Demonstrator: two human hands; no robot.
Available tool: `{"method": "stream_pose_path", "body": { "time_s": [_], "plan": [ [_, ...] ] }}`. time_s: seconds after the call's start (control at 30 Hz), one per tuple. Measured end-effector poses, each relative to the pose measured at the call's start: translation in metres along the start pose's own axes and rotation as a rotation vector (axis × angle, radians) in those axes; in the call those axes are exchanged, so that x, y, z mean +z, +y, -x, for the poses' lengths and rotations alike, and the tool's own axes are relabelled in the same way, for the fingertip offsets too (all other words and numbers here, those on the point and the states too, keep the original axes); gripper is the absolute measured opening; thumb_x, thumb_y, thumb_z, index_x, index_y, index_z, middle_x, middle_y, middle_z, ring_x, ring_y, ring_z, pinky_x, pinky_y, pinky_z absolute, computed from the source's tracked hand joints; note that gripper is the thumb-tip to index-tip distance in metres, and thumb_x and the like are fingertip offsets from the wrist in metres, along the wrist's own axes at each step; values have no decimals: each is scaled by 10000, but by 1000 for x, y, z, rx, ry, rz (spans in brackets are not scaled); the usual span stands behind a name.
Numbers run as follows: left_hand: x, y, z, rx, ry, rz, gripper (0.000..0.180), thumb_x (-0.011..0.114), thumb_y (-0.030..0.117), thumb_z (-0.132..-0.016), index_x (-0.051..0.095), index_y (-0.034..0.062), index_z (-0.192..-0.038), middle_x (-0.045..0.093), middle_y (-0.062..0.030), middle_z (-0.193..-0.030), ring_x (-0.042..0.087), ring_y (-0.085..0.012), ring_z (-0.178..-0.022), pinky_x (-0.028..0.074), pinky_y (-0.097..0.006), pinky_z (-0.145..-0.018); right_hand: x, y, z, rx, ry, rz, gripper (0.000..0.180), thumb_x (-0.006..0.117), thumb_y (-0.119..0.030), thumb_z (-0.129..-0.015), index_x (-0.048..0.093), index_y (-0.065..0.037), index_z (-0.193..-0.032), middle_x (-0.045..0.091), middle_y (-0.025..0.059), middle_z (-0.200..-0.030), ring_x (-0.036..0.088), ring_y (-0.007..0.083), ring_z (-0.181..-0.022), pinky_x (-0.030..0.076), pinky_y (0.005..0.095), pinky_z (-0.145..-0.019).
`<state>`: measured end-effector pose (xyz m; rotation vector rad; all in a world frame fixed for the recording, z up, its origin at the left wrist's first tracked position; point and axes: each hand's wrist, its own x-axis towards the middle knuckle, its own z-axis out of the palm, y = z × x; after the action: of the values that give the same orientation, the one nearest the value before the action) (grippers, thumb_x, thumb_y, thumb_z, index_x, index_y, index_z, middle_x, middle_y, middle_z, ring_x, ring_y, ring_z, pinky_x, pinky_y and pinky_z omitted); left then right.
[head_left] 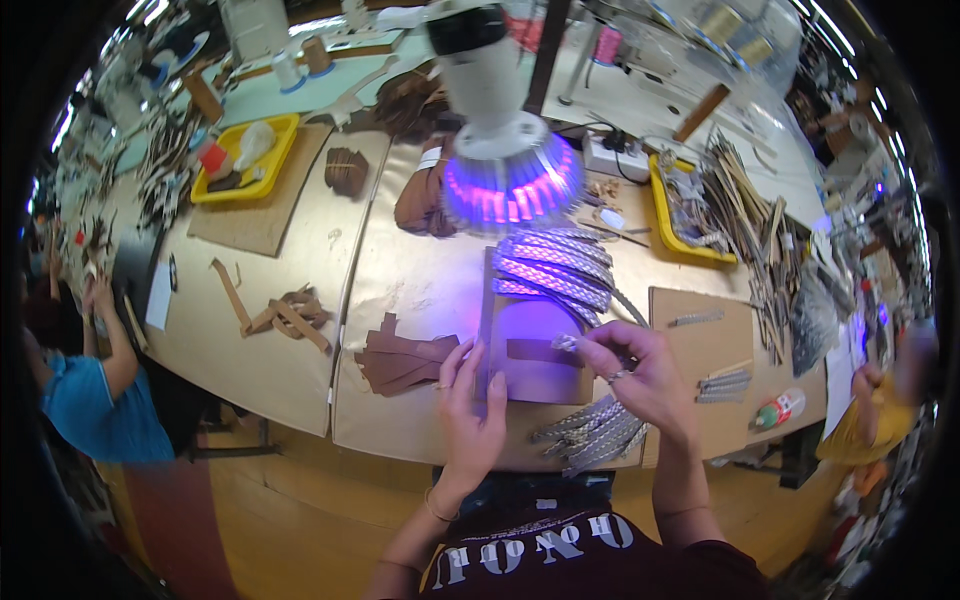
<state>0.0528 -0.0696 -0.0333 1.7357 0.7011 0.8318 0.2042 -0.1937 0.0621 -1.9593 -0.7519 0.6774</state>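
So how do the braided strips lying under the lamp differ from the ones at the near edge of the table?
The braided strips under the lamp lie spread side by side, lit purple; the bundle at the near edge is bunched closer together and looks grey. The lamp strips lie beyond the right hand, the near bundle partly under its wrist. Both are flat woven bands on the same table.

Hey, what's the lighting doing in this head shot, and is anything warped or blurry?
Head view: the lamp casts violet light over the braided straps and the board by the left hand and right hand; the table edge bows from fisheye distortion; the rim is dark and soft.
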Motion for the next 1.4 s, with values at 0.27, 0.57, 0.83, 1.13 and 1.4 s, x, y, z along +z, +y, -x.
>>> {"method": "stream_pose_path", "body": {
  "time_s": [0.27, 0.57, 0.83, 1.13, 1.4],
  "plan": [
    [19, -7, -28, -99, -57, 200, 230, 692, 88, -886, 690, -30, -1083, 611, -168, -1225, 621, -245, -1092, 494, -335, -918, 20, -17, -21, 81, -22, -51, 245, 635, -174, -963, 657, 33, -1093, 646, 16, -766, 553, 49, -713, 411, 207, -610],
    [13, 1, -56, -296, -206, 450, 182, 685, 18, -883, 691, -7, -1063, 722, -62, -957, 656, -104, -919, 515, -227, -790, 25, -13, -16, 98, 1, -59, 189, 662, -106, -935, 637, 17, -1077, 649, 17, -847, 566, 55, -731, 438, 205, -646],
    [-13, -5, -58, -639, -398, 867, 421, 641, -7, -912, 502, -27, -1309, 706, -146, -1063, 667, -109, -920, 550, -221, -799, 39, -11, -21, 81, 75, 5, 220, 713, -72, -874, 594, 0, -1045, 629, 13, -843, 572, 59, -764, 455, 205, -681],
    [-10, -5, -52, -616, -366, 875, 413, 621, -11, -921, 498, -26, -1315, 697, -158, -1074, 671, -119, -936, 558, -240, -815, 45, -8, -22, -18, 129, 79, 208, 727, -70, -858, 578, 9, -979, 619, 35, -758, 534, 61, -645, 449, 224, -593],
    [-11, -5, -52, -596, -369, 876, 420, 608, -15, -921, 487, -34, -1322, 692, -162, -1089, 677, -140, -956, 565, -255, -805, 44, -9, -22, 63, 93, 3, 247, 733, -43, -848, 517, -31, -967, 594, 11, -807, 543, 69, -733, 424, 221, -659]
  ]
}}
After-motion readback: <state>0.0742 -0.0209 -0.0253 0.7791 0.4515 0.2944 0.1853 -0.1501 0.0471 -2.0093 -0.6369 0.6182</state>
